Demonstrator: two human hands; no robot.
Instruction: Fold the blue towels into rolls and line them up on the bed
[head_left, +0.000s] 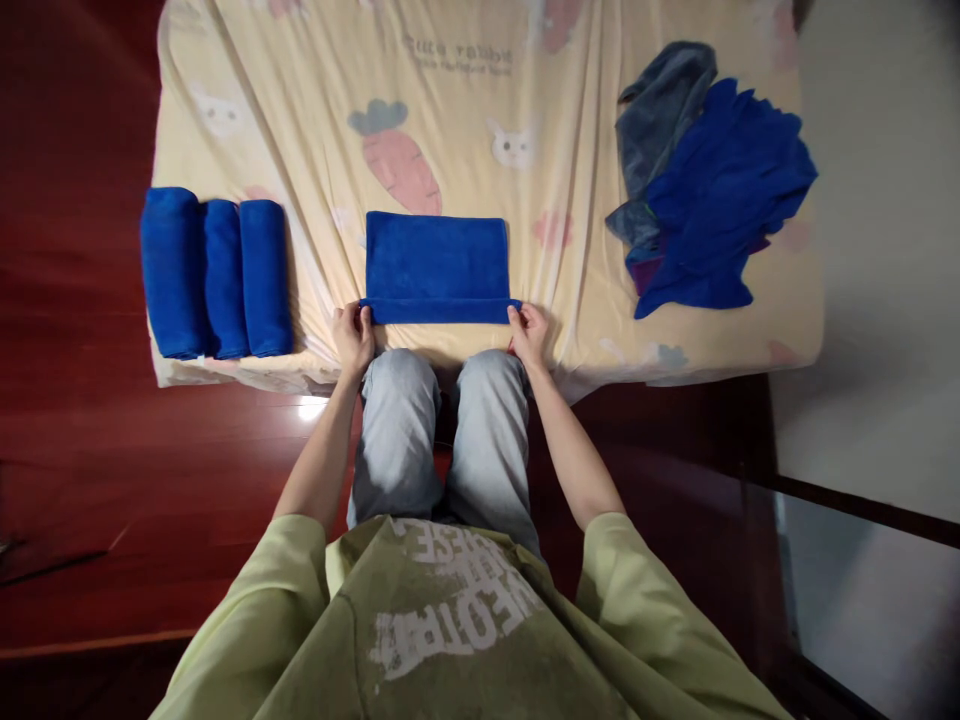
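A blue towel (437, 256) lies flat as a rectangle in front of my knees, its near edge turned over into a narrow strip. My left hand (352, 335) pinches the left end of that strip, thumb on top. At the opposite end my right hand (529, 333) pinches the strip's right corner in the same way. Three rolled blue towels, the nearest to the middle being this roll (265, 278), stand side by side to the left. Over on the right is a loose heap with a crumpled blue towel (726, 205) and a grey cloth (664, 115).
Everything rests on a padded surface under a cream cover (480, 170) with carrot and rabbit prints and some creases. Its near edge hangs just by my knees (491, 400). Dark red floor (75, 450) lies to the left, and a pale wall (877, 250) to the right.
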